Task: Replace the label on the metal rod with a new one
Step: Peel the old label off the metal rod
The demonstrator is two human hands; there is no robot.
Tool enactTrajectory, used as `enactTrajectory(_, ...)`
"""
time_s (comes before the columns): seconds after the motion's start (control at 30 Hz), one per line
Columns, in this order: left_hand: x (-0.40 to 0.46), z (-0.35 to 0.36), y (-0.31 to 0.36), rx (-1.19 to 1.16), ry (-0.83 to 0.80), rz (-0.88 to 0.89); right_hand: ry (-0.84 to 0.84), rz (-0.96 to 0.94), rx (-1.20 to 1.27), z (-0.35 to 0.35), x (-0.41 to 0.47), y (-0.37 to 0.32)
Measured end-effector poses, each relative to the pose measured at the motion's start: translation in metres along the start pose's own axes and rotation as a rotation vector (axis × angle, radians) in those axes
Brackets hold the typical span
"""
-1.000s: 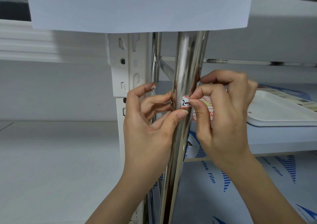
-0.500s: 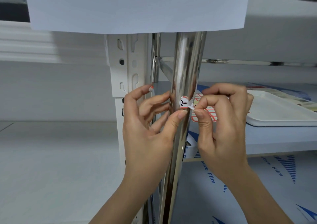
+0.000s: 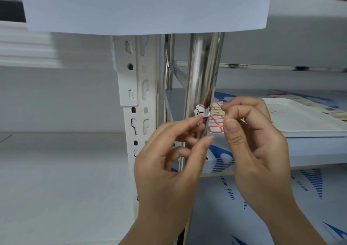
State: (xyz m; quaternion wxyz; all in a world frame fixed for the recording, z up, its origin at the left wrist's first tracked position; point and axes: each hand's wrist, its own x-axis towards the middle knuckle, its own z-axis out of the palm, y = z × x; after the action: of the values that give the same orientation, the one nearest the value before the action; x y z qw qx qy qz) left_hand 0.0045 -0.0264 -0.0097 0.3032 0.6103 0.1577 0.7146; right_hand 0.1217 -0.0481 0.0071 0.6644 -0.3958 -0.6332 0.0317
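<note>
A shiny upright metal rod (image 3: 203,66) stands in the middle. A small white, red-edged old label (image 3: 201,112) with black writing clings to it, crumpled and half peeled with a ragged right edge. My left hand (image 3: 169,162) is loosely curled just below the label; its index fingertip touches the rod under the label and its thumb stands off in front. Right of the rod, my right hand (image 3: 259,143) has its fingers curled and its thumb up, clear of the label. I see nothing between its fingers. A sheet of red-framed new labels (image 3: 217,124) lies on the shelf behind the rod.
A white slotted shelf post (image 3: 137,87) stands left of the rod. A white tray (image 3: 300,119) sits on the grey shelf at the right. A white paper sheet (image 3: 146,6) hangs across the top. Blue-printed protective film (image 3: 262,203) covers the panel below.
My right hand let go of the label's edge and drew back to the right. My left hand loosened its hold on the rod and dropped slightly. The label now stands crumpled off the rod.
</note>
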Motion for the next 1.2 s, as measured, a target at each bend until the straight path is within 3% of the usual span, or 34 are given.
enactTrajectory(0.37,0.001,0.0,0.003,-0.141,-0.027,-0.071,-0.104,0.055,0.137,0.001,-0.003,-0.014)
enactTrajectory(0.67,0.0,-0.001,0.005,-0.168,-0.028,-0.145,-0.084,0.049,0.143,0.002,-0.005,-0.014)
enactTrajectory(0.97,-0.001,-0.007,0.001,-0.186,-0.011,-0.227,-0.067,-0.044,-0.01,-0.002,-0.008,-0.018)
enactTrajectory(1.2,-0.001,-0.004,0.004,-0.224,-0.065,-0.265,-0.071,-0.026,0.097,-0.006,-0.01,-0.022)
